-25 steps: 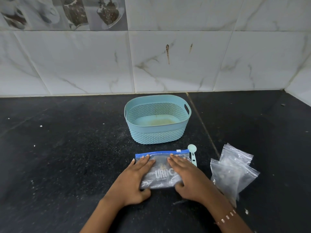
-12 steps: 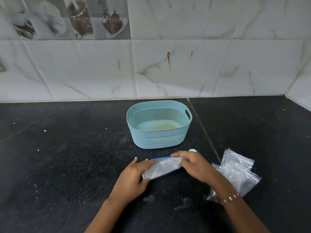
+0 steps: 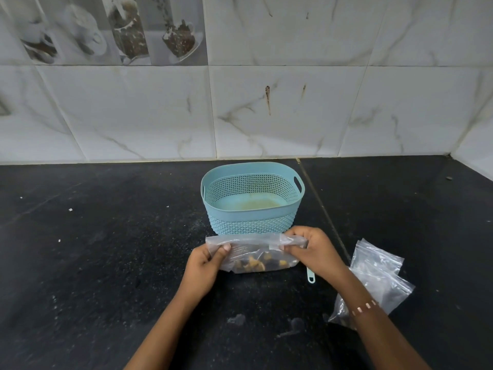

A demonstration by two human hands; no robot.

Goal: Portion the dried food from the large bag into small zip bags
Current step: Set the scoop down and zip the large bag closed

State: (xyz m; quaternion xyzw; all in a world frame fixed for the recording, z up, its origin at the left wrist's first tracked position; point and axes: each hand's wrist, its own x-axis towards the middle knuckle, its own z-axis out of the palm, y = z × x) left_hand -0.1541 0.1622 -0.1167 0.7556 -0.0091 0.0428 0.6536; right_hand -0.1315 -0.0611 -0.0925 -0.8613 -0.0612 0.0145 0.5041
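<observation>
The large bag (image 3: pixel 253 256) lies before the basket (image 3: pixel 252 198), small zip bags (image 3: pixel 373 281) to its right.

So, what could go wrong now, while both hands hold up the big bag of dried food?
The left hand and right hand pinch only the top corners of the large bag; if it opens tilted, the dried food may spill on the counter. The right forearm also hangs over the small zip bags and may sweep them away.

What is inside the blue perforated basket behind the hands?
The light blue perforated plastic basket shows only a bare floor with a yellowish stain; no items. Its near inner wall and the floor just below it are hidden by its own front rim.
</observation>
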